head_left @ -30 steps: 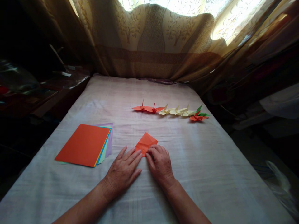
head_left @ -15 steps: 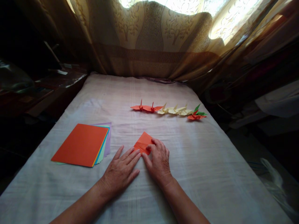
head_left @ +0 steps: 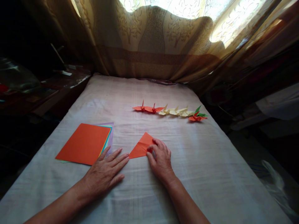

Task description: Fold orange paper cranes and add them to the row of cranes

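A folded piece of orange origami paper (head_left: 140, 147) lies on the white sheet, with a pointed corner reaching to the left. My left hand (head_left: 105, 169) rests flat with fingers stretched, its fingertips at that left corner. At the paper's right edge, my right hand (head_left: 161, 160) pinches the paper between curled fingers and thumb. Left of the hands lies a stack of coloured paper squares (head_left: 84, 144), orange on top, its lower right part covered by my left hand.
Farther back stands a row of folded paper cranes: orange ones (head_left: 153, 109), cream ones (head_left: 176, 111), a green one (head_left: 201, 114) and another orange crane (head_left: 196, 118). A patterned curtain (head_left: 154, 40) hangs behind the sheet-covered surface (head_left: 210, 180). Dark furniture (head_left: 58, 90) stands at the left.
My left hand has slid leftward off the paper to its left corner, now overlapping the stack's edge. The paper's left part now shows as a long point. My right hand has hardly moved.
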The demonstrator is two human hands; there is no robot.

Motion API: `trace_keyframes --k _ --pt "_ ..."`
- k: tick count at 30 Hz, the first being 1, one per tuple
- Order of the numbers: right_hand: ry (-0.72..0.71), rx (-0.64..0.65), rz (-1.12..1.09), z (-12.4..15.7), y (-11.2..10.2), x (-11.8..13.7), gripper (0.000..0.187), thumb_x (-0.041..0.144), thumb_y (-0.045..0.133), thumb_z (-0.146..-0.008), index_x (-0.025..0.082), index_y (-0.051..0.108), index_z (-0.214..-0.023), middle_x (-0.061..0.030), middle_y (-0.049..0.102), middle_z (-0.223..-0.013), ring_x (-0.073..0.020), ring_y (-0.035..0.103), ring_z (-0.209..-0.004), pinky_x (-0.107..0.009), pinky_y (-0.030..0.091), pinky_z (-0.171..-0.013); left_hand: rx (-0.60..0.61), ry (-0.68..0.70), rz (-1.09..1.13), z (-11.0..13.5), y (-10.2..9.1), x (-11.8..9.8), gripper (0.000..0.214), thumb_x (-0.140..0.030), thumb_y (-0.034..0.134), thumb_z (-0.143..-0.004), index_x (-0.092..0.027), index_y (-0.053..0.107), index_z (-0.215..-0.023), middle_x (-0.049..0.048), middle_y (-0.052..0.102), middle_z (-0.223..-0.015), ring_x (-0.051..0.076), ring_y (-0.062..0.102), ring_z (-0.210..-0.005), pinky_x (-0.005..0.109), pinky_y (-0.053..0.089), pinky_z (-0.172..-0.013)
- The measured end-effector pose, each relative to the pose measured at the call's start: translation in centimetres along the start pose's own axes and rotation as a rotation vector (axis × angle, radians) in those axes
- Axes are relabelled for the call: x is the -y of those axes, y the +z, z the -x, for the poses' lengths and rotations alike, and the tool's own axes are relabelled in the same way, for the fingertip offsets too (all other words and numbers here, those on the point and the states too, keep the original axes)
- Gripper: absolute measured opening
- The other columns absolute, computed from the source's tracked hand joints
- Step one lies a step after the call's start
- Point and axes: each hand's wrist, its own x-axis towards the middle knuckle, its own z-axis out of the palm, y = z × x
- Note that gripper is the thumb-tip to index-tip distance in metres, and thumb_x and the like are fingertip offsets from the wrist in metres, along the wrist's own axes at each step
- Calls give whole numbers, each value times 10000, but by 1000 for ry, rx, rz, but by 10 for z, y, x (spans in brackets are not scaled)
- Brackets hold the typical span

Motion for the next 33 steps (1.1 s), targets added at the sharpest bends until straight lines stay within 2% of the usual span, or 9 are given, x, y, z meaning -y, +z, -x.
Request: trace_keyframes --k 5,9,13,17,20,23,28,31,33 --pt "7 13 -11 -4 -2 -3 87 206 646 -792 239 634 -871 -82 549 -1328 -265 451 -1263 -461 352 -1000 -64 -42 7 -2 -9 0 428 -510 439 -961 -267 582 -1284 -4 648 -1282 240 508 -1261 438 16 -1183" --pt "-21 0 20 -8 -3 -5 146 227 664 -771 232 642 -916 -114 524 -1354 -290 434 -1281 -482 365 -992 -99 -139 46 -29 -20 -11 246 -343 463 -967 -236 685 -975 9 711 -1087 238 583 -1118 468 213 -1137" --pt "-75 -21 50 -9 -4 -6 179 230 683 -759 230 637 -932 -124 534 -1343 -299 451 -1265 -488 388 -982 -133 -172 78 -62 -21 -30 126 -229 526 -919 -210 635 -979 44 691 -1052 226 603 -1002 445 378 -1021" --pt "-132 -17 35 -10 -4 -16 130 252 644 -802 232 640 -931 -118 545 -1332 -284 464 -1260 -482 398 -988 -38 -188 65 -81 -13 -39 153 -266 633 -870 -220 604 -1014 49 675 -1020 243 603 -979 441 414 -956" --pt "-191 -1 -5 -8 -5 -25 169 231 588 -824 232 645 -983 -126 528 -1354 -270 454 -1282 -477 393 -1006 32 -150 15 -86 -8 -34 106 -254 628 -881 -203 601 -970 48 677 -958 233 620 -901 392 446 -849" --pt "-229 -9 -41 -6 -7 -28 314 146 571 -760 223 644 -1056 -138 475 -1411 -269 422 -1318 -476 371 -1040 78 -64 -64 -89 -6 -28 27 -176 569 -904 -179 595 -899 51 674 -871 216 629 -797 357 452 -758" --pt "-293 -5 -31 -2 -10 -25 466 104 602 -690 211 644 -1141 -160 365 -1499 -304 322 -1390 -503 343 -1057 71 20 -177 -91 -1 -26 126 -49 516 -881 -152 580 -850 61 670 -803 214 630 -697 329 452 -645" --pt "-374 -58 6 -3 -10 -22 343 167 651 -758 262 688 -1086 -123 411 -1487 -312 327 -1386 -507 345 -1038 28 50 -174 -91 -3 -25 142 -48 502 -886 -163 570 -836 45 666 -783 216 634 -697 327 464 -638" --pt "-420 -124 2 -6 -13 -18 175 229 631 -834 279 721 -976 -90 561 -1364 -290 442 -1306 -477 368 -1011 -9 41 -146 -90 -9 -23 157 -62 485 -899 -173 566 -824 31 656 -747 209 629 -675 323 471 -637"
